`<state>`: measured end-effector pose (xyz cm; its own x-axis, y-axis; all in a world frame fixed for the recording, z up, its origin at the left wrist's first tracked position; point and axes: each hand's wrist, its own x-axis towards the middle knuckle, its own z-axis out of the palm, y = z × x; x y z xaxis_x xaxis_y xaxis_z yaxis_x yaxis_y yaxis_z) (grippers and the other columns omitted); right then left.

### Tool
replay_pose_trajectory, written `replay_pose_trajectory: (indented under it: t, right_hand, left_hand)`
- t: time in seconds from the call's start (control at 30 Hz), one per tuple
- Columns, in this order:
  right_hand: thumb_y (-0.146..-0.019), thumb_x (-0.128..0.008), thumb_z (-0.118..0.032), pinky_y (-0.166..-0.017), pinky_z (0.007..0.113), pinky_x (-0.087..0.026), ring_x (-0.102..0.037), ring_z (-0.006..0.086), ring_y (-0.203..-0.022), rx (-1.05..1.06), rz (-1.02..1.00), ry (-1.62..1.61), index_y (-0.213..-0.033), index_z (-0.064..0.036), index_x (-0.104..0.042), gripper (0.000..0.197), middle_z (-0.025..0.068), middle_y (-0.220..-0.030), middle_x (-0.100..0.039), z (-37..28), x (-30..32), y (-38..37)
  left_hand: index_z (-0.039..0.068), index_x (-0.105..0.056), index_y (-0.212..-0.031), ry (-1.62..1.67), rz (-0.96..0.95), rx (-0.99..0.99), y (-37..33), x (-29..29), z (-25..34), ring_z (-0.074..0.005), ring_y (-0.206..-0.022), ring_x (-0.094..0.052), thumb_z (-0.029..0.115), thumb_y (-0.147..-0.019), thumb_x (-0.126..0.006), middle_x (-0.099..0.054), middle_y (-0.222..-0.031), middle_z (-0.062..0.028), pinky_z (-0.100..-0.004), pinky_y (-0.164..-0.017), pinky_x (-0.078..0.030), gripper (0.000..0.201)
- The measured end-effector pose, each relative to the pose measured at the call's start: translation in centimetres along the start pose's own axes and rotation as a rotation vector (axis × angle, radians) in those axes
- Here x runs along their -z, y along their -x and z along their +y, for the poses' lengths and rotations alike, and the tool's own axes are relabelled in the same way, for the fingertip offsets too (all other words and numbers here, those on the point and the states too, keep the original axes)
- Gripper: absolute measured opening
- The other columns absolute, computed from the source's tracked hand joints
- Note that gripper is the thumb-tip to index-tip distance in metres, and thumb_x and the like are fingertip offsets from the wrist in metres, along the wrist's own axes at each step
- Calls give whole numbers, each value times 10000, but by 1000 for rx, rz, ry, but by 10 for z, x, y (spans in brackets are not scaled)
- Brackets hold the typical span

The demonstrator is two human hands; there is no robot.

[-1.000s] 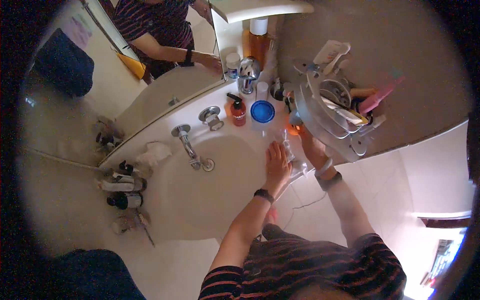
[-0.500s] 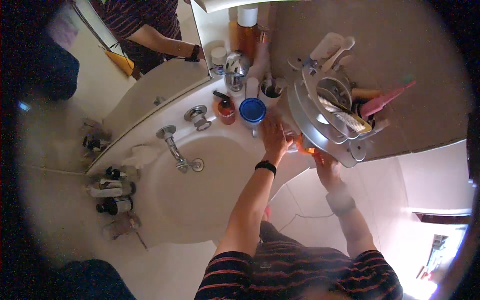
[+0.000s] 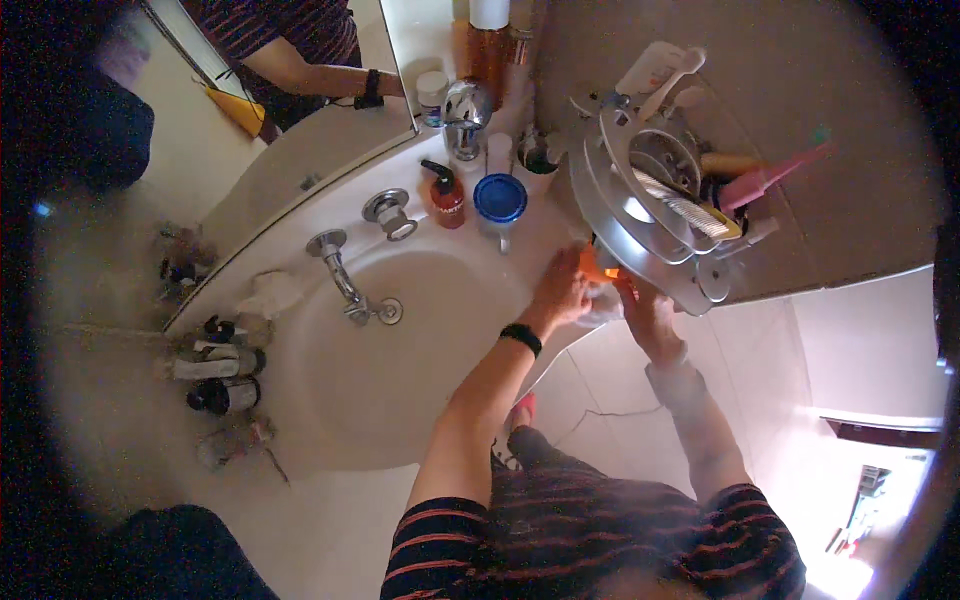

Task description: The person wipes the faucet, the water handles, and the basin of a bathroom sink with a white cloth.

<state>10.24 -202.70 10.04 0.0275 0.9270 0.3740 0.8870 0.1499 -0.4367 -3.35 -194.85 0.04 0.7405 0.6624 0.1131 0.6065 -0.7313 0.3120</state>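
My left hand (image 3: 562, 292) is at the right end of the sink counter, its fingers closed round a small bright orange object (image 3: 592, 264). My right hand (image 3: 648, 312) pinches the same object from the other side, partly under the rack's edge. What kind of thing it is cannot be made out. A clear, shiny item (image 3: 604, 303), perhaps plastic, lies between and below the hands. Just left of them stands a cup with a blue lid (image 3: 500, 199), next to a red pump bottle (image 3: 445, 196).
A metal corner rack (image 3: 640, 262) holding a comb (image 3: 690, 205) and a pink-handled item (image 3: 765, 183) hangs just above my hands. To the left lie the white basin (image 3: 400, 370), a tap (image 3: 345, 280) and several bottles (image 3: 225, 362). A mirror (image 3: 300, 150) stands behind.
My left hand has drawn back from flat near the rack to curled fingers at the orange object, which now shows more. The whole view has shifted slightly.
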Motion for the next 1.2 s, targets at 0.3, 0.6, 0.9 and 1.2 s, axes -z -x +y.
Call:
replay_pose_trajectory:
  t: [0.3,0.6,0.9,1.2]
  right_hand:
    - [-768,-627,-103,-649,372,-486,-603,298,-740,73,55,62,-940,-72,-614,175,122,-796,-620,5,-58,-23]
    - [-777,-607,-115,-754,461,-448,-556,372,-871,346,323,236,-1018,-77,-573,247,172,-969,-587,1,-87,-67]
    - [-913,-408,-135,-1092,416,-219,-299,340,-1284,-303,-574,-236,-1336,70,-288,485,205,-1403,-279,-94,-23,-90]
    - [-794,-647,-312,-628,360,-480,-592,237,-688,-49,67,-57,-925,-119,-588,240,72,-793,-607,-1,-98,-71]
  left_hand:
    - [-8,-397,-1281,67,97,-98,120,18,39,-355,-1246,-322,182,-583,-744,-343,-1331,-173,-452,-1051,-259,802]
    - [-10,-317,-1318,166,81,169,228,24,40,-415,-1217,-337,164,-623,-713,-343,-1316,-232,-483,-1039,-264,819]
    - [-24,-307,-1314,130,-25,326,282,40,40,-438,-1154,-389,196,-659,-684,-382,-1271,-269,-488,-1014,-300,787]
    - [-2,-374,-1270,130,62,299,273,44,42,-381,-1118,-413,231,-638,-716,-421,-1217,-234,-454,-958,-344,755]
